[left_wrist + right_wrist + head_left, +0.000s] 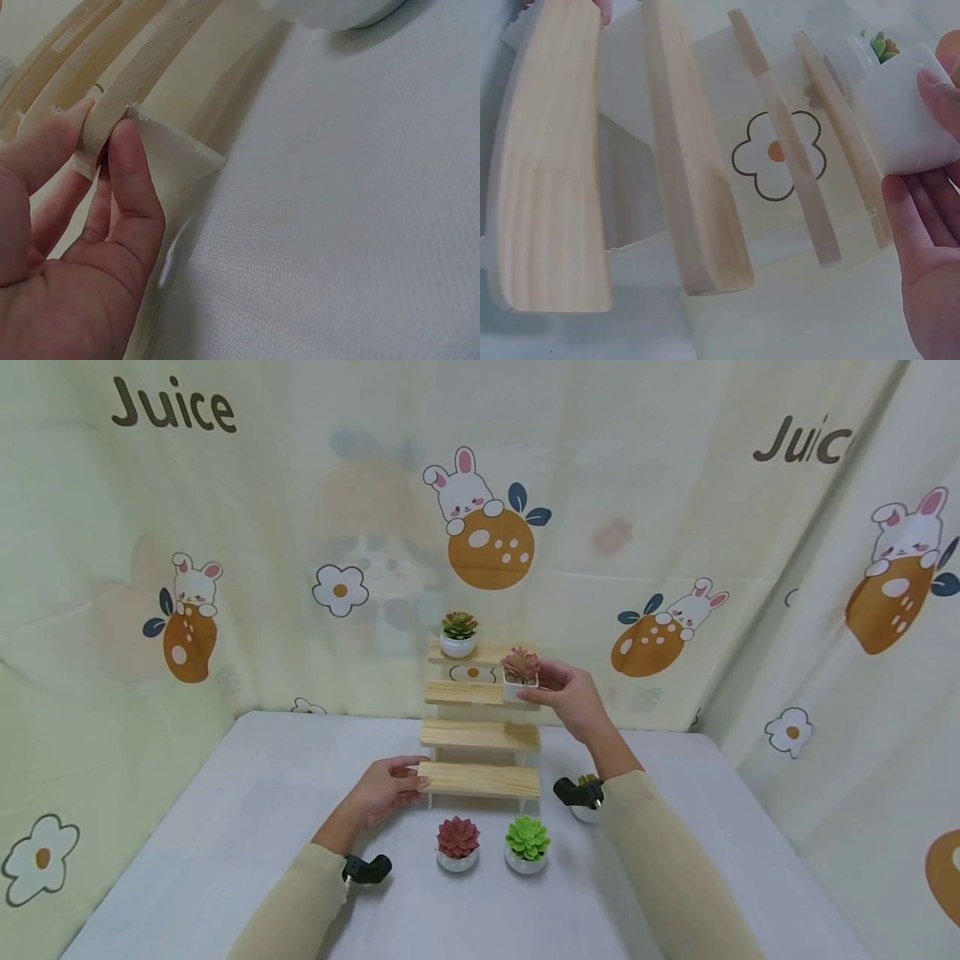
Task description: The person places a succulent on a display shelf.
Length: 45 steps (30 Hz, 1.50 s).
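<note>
A stepped wooden stand (480, 735) with several pale planks rises at the back of the table. My left hand (388, 792) pinches the left end of its lowest plank (112, 112), thumb on one side and fingers on the other. Up at the right side of the stand, my right hand (570, 697) grips a pink succulent (521, 667) by its white square pot (904, 112). In the head view that pot overlaps the right end of the second plank from the top. A green, red-tipped succulent (458, 627) in a round white pot sits on the top plank's left end.
In front of the stand are a dark red succulent (457, 837) and a bright green succulent (527, 837) in white pots. Another potted plant (586, 814) is partly hidden behind the right wrist's camera (577, 793). A printed curtain (285, 485) hangs behind the table.
</note>
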Available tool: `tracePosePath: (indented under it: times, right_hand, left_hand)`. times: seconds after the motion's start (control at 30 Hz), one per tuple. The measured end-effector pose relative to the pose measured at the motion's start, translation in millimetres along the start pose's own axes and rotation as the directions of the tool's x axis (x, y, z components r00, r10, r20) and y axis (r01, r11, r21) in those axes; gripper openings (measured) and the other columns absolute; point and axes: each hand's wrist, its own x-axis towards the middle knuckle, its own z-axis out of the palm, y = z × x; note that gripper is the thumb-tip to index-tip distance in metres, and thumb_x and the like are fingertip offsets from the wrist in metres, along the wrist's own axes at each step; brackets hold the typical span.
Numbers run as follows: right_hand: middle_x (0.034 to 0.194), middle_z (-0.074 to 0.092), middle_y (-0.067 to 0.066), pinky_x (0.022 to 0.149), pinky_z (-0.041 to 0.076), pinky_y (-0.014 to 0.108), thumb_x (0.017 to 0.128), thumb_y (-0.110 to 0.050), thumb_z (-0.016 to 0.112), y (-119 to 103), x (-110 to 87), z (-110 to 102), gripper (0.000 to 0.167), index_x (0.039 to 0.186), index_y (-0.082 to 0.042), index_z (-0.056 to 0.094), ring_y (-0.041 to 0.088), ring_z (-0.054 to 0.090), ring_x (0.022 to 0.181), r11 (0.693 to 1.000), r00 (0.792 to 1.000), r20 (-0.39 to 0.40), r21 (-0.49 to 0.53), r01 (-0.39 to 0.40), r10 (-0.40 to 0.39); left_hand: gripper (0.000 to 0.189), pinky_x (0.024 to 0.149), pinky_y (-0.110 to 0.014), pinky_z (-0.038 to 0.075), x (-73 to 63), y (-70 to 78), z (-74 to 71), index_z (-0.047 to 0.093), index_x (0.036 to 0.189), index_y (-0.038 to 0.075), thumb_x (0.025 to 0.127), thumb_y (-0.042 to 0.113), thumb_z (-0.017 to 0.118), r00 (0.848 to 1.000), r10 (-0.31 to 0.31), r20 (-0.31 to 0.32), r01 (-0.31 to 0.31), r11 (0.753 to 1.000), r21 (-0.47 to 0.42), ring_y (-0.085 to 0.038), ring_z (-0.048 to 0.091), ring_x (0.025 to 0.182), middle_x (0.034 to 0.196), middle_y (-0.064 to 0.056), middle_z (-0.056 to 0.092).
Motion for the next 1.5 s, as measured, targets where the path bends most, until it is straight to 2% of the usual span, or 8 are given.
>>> tracePosePath:
  times: [0.23,0.6,1.07,1.5]
  right_hand:
    - [0.143,0.062,0.013,0.113,0.047,0.043,0.084,-0.018,0.086,-7,14.8,-4,0.065,0.143,-0.010,0.060,0.027,0.058,0.134,1.000,1.000,-0.021,-0.010,0.012,-0.012]
    - [0.143,0.063,0.010,0.113,0.047,0.042,0.083,-0.024,0.086,-11,38.0,-4,0.065,0.142,-0.012,0.062,0.026,0.060,0.132,0.999,0.998,-0.051,-0.035,-0.029,0.028]
    - [0.143,0.063,0.013,0.112,0.049,0.042,0.085,-0.016,0.085,-10,62.9,0,0.064,0.143,-0.009,0.060,0.025,0.060,0.132,0.999,0.996,-0.073,0.006,-0.047,0.047]
    - [0.150,0.057,0.014,0.114,0.046,0.042,0.087,-0.022,0.083,-11,77.4,-1,0.070,0.149,-0.008,0.053,0.027,0.055,0.138,0.996,0.996,-0.070,-0.060,-0.059,0.054]
  left_hand:
    - [0.052,0.078,-0.028,0.061,-1.8,-0.5,0.1,0.056,0.143,-0.002,0.094,0.002,0.072,1.000,-0.007,-0.006,0.007,1.000,0.000,-0.014,0.070,0.089,0.109,-0.009,0.069]
    - [0.052,0.079,-0.028,0.061,-3.7,3.0,0.7,0.055,0.144,-0.002,0.095,0.004,0.071,1.000,-0.004,-0.002,0.004,1.000,0.017,-0.014,0.070,0.089,0.110,-0.009,0.069]
    - [0.050,0.077,-0.029,0.061,1.4,-0.7,-1.3,0.059,0.142,0.001,0.093,0.003,0.073,1.000,-0.010,-0.022,0.010,1.000,0.015,-0.016,0.071,0.089,0.110,-0.010,0.069]
    - [0.049,0.077,-0.029,0.061,-0.6,0.9,-1.4,0.059,0.141,0.001,0.094,0.003,0.072,1.000,-0.008,-0.024,0.008,1.000,0.017,-0.015,0.070,0.088,0.109,-0.010,0.067]
